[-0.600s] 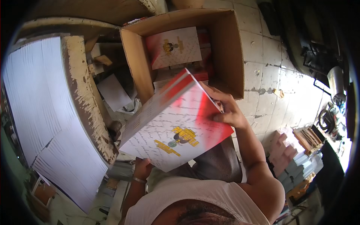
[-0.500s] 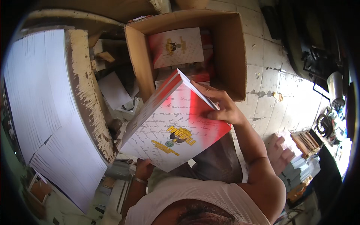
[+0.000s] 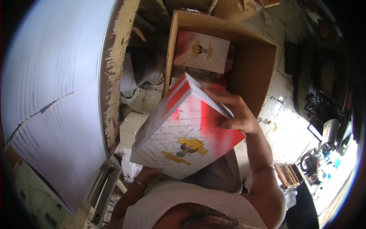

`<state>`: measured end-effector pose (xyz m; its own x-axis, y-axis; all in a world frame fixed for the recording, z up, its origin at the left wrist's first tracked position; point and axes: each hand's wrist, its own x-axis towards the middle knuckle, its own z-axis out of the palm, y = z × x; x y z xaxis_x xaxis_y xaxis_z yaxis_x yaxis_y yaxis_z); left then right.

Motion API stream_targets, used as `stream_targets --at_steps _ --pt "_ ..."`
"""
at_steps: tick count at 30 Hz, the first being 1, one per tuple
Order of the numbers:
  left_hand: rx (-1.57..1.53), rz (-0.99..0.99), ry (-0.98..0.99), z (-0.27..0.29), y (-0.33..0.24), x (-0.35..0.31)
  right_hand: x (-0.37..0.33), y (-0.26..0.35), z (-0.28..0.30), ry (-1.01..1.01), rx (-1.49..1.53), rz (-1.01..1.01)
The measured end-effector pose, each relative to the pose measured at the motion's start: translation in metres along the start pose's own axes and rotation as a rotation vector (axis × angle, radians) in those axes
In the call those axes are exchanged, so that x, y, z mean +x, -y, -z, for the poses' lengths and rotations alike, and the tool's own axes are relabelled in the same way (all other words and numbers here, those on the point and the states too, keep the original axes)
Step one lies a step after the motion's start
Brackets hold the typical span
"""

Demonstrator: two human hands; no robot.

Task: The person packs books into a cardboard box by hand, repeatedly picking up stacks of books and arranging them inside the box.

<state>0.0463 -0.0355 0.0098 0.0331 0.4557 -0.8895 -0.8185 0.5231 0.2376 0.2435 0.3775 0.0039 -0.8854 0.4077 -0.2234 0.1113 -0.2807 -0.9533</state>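
Between my two hands is a thick stack of red and white books (image 3: 179,129), tilted, with handwriting-style lines and a yellow emblem on the top cover. My right hand (image 3: 238,112) grips the far right edge, thumb on the cover and fingers over the page side. At the near left corner my left hand (image 3: 148,175) holds the stack from below, its fingers mostly hidden. Just beyond the stack stands an open cardboard box (image 3: 263,72). Inside it, books of the same design (image 3: 202,51) lie in piles at its left side.
To my left rises a tall pile of white paper sheets (image 3: 57,95) beside a worn wooden edge with peeling paint (image 3: 114,76). Pale floor tiles (image 3: 272,99) run along the right. A motorcycle (image 3: 309,162) and a wooden crate (image 3: 286,175) stand farther right.
My view has turned, so the box and floor sit farther right and the paper pile fills more of the left. Both hands still hold the book stack in nearly the same pose.
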Motion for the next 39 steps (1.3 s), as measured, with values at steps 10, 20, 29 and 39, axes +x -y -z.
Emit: stream_targets --at_steps 10,20,29,39 --pt "-0.094 0.091 0.077 0.007 0.031 0.025 0.099 -0.012 0.009 0.275 -0.200 -0.155" --pt "-0.067 0.237 0.012 0.029 0.025 0.029 0.066 -0.025 0.024 -0.240 0.220 0.023" --pt "0.071 0.323 -0.020 0.030 0.005 0.032 -0.036 -0.075 -0.064 -0.503 0.148 0.047" --pt "0.190 0.340 0.001 0.021 -0.012 0.053 -0.028 -0.054 -0.071 -0.605 0.036 -0.097"
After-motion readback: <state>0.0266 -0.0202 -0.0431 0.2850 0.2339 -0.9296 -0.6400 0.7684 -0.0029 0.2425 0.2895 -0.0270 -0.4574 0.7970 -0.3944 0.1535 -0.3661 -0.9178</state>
